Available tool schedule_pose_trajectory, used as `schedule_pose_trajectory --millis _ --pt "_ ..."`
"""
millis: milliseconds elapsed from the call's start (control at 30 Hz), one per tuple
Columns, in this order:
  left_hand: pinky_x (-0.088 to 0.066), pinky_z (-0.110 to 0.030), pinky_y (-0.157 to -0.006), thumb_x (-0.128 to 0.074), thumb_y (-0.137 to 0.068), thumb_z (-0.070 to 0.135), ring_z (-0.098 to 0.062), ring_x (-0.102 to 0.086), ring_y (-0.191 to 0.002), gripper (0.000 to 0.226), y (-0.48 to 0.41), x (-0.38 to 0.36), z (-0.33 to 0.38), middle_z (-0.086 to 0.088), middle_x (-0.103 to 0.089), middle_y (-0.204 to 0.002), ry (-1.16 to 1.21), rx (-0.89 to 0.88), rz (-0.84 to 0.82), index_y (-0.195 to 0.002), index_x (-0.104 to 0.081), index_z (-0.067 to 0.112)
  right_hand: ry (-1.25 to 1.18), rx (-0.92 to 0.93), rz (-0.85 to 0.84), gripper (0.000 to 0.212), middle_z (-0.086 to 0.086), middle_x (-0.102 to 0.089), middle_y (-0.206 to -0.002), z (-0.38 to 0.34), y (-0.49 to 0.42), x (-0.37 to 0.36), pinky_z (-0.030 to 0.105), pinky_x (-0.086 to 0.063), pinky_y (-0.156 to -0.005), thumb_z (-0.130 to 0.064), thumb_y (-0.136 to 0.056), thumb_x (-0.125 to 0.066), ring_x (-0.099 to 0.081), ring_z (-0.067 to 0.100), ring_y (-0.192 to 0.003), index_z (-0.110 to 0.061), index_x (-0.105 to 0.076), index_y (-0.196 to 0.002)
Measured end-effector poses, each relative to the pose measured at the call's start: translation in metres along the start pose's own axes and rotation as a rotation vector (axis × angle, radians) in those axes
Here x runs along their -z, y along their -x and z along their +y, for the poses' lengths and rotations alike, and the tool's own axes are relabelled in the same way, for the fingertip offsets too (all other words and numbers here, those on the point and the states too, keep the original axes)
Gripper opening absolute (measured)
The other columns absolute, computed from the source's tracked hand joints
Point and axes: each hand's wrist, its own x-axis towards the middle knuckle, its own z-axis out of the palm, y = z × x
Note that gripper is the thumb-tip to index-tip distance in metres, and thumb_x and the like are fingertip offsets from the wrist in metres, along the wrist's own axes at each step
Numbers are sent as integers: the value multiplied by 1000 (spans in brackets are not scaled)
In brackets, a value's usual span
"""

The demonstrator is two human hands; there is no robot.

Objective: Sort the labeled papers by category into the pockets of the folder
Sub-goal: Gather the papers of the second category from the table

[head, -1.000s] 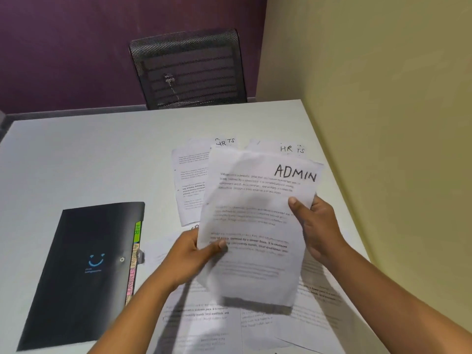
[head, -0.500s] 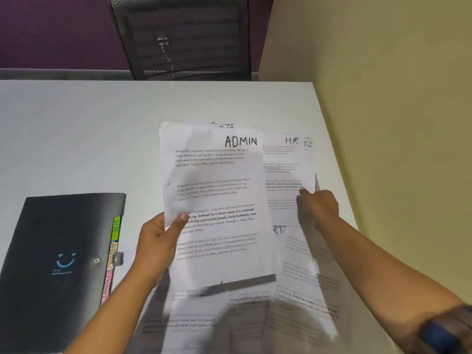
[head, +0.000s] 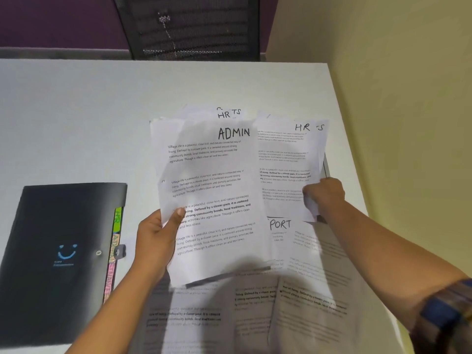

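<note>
A pale tabletop [head: 76,118] fills the view, with a purple wall and a mesh chair [head: 189,26] at the far side and a yellow wall to the right. At the near left lies the black folder [head: 56,256] — long axis running near to far, coloured tabs along its right edge. The left hand [head: 155,241] pinches the upright ADMIN sheet [head: 212,200] at its left edge, heading pointing far. The right hand [head: 324,195] grips an HR sheet [head: 288,162] — more papers [head: 255,310] lie scattered beneath.
</note>
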Motion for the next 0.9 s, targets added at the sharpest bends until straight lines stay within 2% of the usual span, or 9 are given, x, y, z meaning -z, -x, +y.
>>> schedule_pose_trajectory --millis 100,133,200,267,400,500,667,767,900 --pt "-56 -14 -66 -63 -93 16 -5 -73 -89 13 0 -1 2 11 -78 -92 11 -14 -12 -100 -73 20 -128 -60 -65 8 10 -69 -90 -6 -1 7 15 -52 -53 -3 -80 -65 -62 21 -65 -4 -64 -88" --pt "-56 -14 -65 -63 -93 15 -5 -73 -87 13 0 -2 3 12 -78 -91 10 -16 -15 -100 -73 20 -156 -66 -87 16 12 -69 -98 -7 -2 8 16 -52 -54 -5 -83 -64 -66 25 -74 -2 -65 -98" --pt "-56 -14 -65 -63 -93 16 -4 -73 -85 13 0 -3 6 12 -78 -89 6 -22 -17 -101 -73 18 -201 -57 -89 28 17 -68 -113 -9 -3 13 32 -57 -77 -5 -82 -65 -68 35 -101 0 -66 -110" --pt "-58 -21 -72 -64 -92 17 -7 -73 -90 15 0 -2 8 10 -78 -92 -4 -25 -9 -104 -73 17 -247 -49 -93 19 16 -69 -109 -9 -3 17 40 -58 -82 -2 -80 -73 -68 34 -97 -3 -65 -98" --pt "-55 -42 -89 -66 -91 20 -19 -72 -99 16 0 1 6 1 -78 -99 -7 -9 12 -104 -74 18 -277 15 -46 30 9 -67 -81 -6 0 21 29 -54 -62 -20 -73 -87 -61 24 -67 -8 -63 -87" --pt "-55 -45 -91 -66 -91 21 -19 -73 -98 15 2 2 5 2 -78 -97 -9 -1 17 -103 -74 18 -371 78 -30 27 6 -61 -66 -7 0 23 29 -50 -61 -31 -86 -71 -55 24 -59 -13 -60 -70" --pt "-56 -39 -88 -66 -92 21 -15 -72 -95 12 9 2 10 8 -77 -95 -14 -20 45 -101 -74 23 -138 266 98 43 -1 -34 -50 -9 1 35 25 -26 -54 -14 -81 -65 -33 21 -53 -18 -35 -51" --pt "-56 -37 -85 -67 -91 19 -14 -72 -93 11 16 3 15 9 -78 -92 10 -29 47 -98 -74 24 -54 330 166 31 -1 -52 -57 -11 10 52 23 -30 -49 -26 -79 -76 -46 20 -52 -14 -53 -62" --pt "-57 -35 -78 -67 -91 20 -16 -73 -89 9 29 8 19 8 -78 -90 4 -50 45 -96 -74 23 -24 409 264 25 1 -62 -67 -13 23 74 27 -37 -55 -32 -84 -72 -65 31 -72 -15 -59 -71"
